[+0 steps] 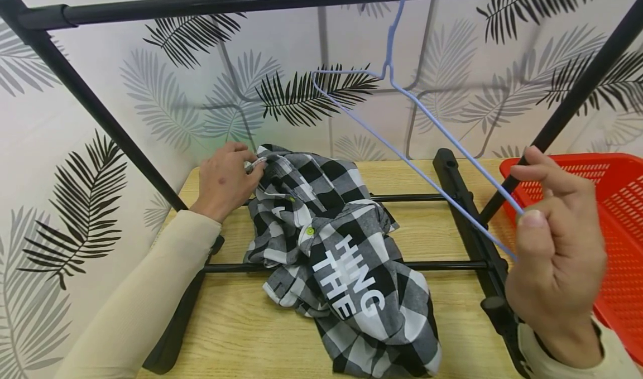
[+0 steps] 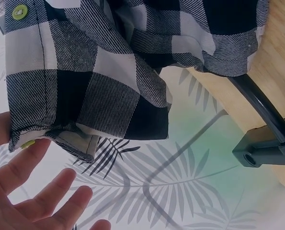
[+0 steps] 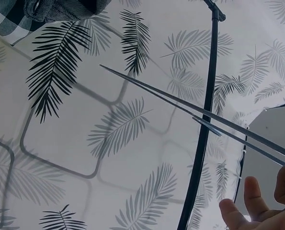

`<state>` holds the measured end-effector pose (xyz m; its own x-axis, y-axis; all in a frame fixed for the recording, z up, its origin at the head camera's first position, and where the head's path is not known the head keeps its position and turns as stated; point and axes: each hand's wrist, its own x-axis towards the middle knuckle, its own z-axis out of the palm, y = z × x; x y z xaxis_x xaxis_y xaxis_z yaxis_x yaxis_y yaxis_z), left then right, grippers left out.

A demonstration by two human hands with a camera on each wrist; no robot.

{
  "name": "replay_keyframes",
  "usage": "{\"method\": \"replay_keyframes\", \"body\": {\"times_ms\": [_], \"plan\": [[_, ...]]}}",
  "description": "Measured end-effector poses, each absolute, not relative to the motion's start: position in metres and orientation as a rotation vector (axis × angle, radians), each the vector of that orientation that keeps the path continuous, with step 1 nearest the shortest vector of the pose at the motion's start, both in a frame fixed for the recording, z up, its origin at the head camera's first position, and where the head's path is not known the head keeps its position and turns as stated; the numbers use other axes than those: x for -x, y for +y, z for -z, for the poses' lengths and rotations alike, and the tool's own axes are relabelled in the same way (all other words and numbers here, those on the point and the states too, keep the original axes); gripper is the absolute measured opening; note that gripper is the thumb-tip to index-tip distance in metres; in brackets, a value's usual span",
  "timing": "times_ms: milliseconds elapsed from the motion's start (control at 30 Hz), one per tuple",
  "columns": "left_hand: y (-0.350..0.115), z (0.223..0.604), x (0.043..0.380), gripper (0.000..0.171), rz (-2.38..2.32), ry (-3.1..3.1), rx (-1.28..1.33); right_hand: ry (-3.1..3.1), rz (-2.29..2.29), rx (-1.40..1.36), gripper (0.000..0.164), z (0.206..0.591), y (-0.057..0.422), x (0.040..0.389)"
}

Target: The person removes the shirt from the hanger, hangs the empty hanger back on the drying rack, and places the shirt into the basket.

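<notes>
A black, grey and white checked shirt [image 1: 346, 245] with white lettering lies crumpled over the lower bars of a black rack. My left hand [image 1: 228, 175] pinches a far-left edge of it between thumb and finger. The left wrist view shows that edge of the shirt [image 2: 75, 96] and a green button close to the fingers. In my right hand [image 1: 562, 245] is one end of a blue wire hanger [image 1: 452, 139], gripped between thumb and curled forefinger. The hanger's neck crosses the rack's top bar in the head view; whether the hook rests on it I cannot tell.
The black rack's top bar [image 1: 201, 2] spans the view, with slanting posts on both sides. A red perforated basket [image 1: 623, 245] stands at the right. Beneath everything is a wood-grain tabletop [image 1: 241, 323], backed by a leaf-patterned wall [image 1: 281, 38].
</notes>
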<state>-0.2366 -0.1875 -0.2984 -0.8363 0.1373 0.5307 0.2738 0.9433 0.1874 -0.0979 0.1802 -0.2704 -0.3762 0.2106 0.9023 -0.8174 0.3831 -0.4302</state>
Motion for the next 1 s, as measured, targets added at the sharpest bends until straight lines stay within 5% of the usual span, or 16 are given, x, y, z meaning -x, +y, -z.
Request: {"method": "replay_keyframes", "body": {"times_ms": [1000], "plan": [[-0.1830, 0.2956, 0.2369, 0.024, 0.385, -2.566, 0.316, -1.831, -1.157, -0.687, 0.027, 0.2628, 0.1749, 0.0891]]}}
